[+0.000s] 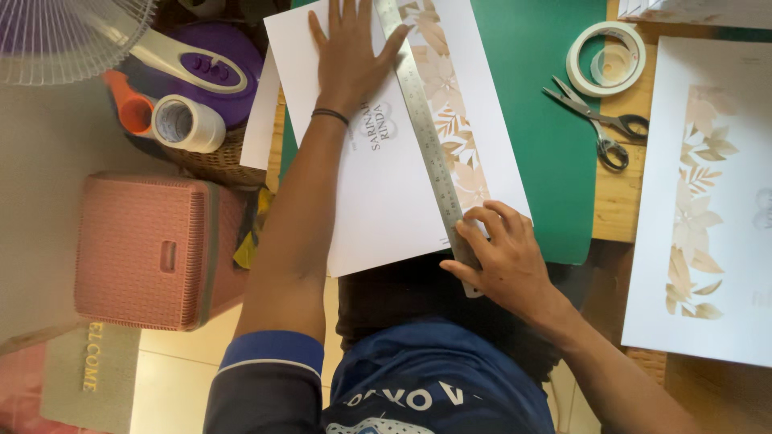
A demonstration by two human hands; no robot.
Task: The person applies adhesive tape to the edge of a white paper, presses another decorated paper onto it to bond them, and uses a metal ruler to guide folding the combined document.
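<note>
Two hands, left hand [347, 56] and right hand [500, 255]. One metal ruler [425, 128]. Two white sheets printed with beige leaves, one under the hands [386, 185], one at right [708, 201]. Two rolls of tape: [187, 123], [605, 58]. One pair of scissors [599, 122]. One green cutting mat [547, 120]. One pink plastic basket [149, 249]. One fan [68, 36].

Place: a home craft corner.
Floor: pale tiles with a grey doormat [90, 378] and a pink woven plastic storage box [149, 249].
Comfort: a white electric fan [68, 36].
Surface: a green cutting mat [555, 120], steel scissors [599, 120], a white tape roll [605, 58].
</note>
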